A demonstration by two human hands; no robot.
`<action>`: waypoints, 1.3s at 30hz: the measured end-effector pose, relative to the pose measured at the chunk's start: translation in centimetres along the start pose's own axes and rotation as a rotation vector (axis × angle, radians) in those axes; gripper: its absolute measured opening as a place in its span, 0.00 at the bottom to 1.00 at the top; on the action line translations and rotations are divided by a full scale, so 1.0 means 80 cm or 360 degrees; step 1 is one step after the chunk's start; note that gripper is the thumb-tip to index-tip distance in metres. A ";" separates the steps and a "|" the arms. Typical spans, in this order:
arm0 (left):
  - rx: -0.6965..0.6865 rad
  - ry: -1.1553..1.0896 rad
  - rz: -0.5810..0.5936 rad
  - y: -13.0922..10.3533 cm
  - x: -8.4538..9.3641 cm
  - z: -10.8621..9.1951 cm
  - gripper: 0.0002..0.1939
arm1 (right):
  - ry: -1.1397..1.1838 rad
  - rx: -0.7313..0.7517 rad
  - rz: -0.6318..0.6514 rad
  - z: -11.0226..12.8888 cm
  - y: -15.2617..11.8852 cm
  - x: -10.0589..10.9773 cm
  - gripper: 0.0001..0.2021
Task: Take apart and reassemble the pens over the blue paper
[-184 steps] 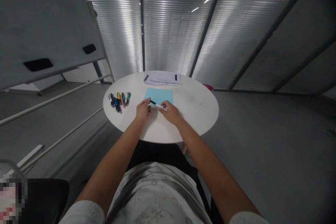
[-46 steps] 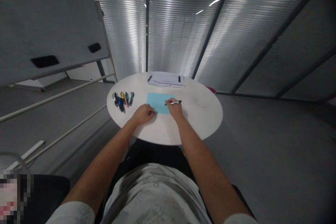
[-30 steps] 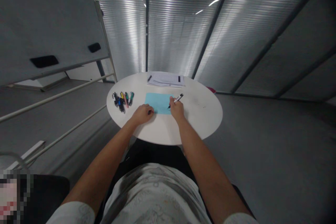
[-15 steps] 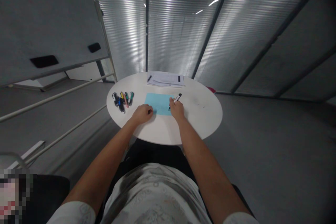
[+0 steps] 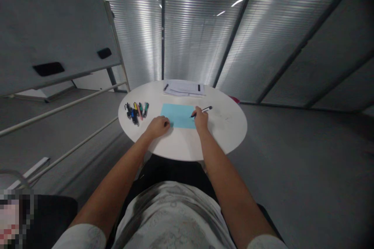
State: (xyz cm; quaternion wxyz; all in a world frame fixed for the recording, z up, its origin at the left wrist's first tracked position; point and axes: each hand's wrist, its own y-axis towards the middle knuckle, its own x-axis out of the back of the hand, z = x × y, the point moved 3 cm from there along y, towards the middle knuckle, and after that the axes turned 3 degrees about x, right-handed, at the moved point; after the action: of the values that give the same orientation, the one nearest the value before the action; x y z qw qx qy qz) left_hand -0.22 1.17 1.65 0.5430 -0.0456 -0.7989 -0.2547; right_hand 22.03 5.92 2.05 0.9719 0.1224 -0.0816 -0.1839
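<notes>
A sheet of light blue paper (image 5: 181, 114) lies on the white oval table (image 5: 175, 148). My left hand (image 5: 158, 126) rests at the sheet's lower left corner with its fingers curled, and a dark hollow shows in the fist. At the paper's right side, my right hand (image 5: 201, 120) grips a pen (image 5: 207, 108) between thumb and fingers. The pen slants, its dark tip pointing left over the sheet and its far end sticking out to the right. Whether the tip touches the paper I cannot tell.
Several pens and markers (image 5: 133, 114) lie in a loose group on the table's left. A stack of printed papers (image 5: 184, 88) sits near the far edge. A board on a wheeled-looking frame (image 5: 99, 91) stands to the left, and blinds (image 5: 189, 39) hang beyond the table.
My right hand has moved slightly right, and the pen in it has tipped lower, with its far end now farther right. My left hand stays in place.
</notes>
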 end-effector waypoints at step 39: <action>0.0036 -0.0072 -0.0029 -0.001 -0.005 0.004 0.11 | 0.2248 -0.0429 0.0187 -0.013 0.012 0.035 0.22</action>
State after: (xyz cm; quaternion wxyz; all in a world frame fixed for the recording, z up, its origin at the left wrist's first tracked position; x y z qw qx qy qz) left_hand -0.38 1.34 1.15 0.5228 -0.0379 -0.8143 -0.2495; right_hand 25.14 5.98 1.61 0.8075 0.0866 0.5832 -0.0167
